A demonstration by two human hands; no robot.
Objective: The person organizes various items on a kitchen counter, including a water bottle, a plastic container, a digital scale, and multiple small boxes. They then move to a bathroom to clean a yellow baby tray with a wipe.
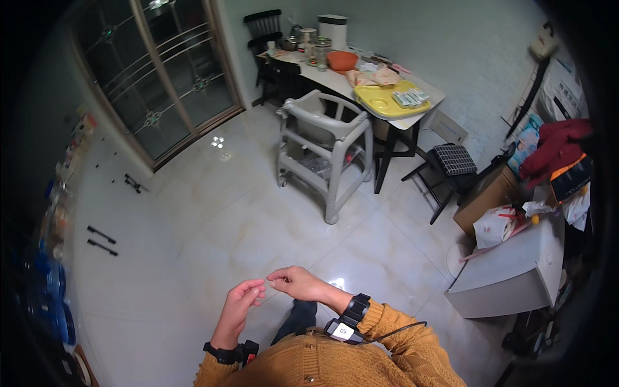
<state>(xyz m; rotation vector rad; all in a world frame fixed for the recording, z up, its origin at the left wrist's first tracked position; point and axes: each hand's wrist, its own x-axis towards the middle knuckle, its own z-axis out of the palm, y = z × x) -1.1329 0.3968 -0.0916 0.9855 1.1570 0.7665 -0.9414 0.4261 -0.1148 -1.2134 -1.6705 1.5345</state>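
My left hand (242, 300) is raised in front of my body, its fingers bent and nothing visible between them. Close beside it, my right hand (297, 284) has thumb and forefinger nearly together; whether something tiny is pinched there cannot be told. The fingertips of both hands almost meet above the tiled floor (232, 213). Black straps with small devices circle both wrists, and a cable runs from the right one (354, 312) along the mustard knit sleeve. Farther ahead stands a grey plastic high chair (333, 140), beside a table (333, 83) that holds a yellow tray (375, 99).
An orange bowl (342, 62) and jars stand on the table. To the right are a black folding chair (452, 176), a cardboard box (488, 200) and a white cabinet (503, 271) with bags on it. Glass sliding doors (164, 72) are back left; blue bottles (58, 300) line the left edge.
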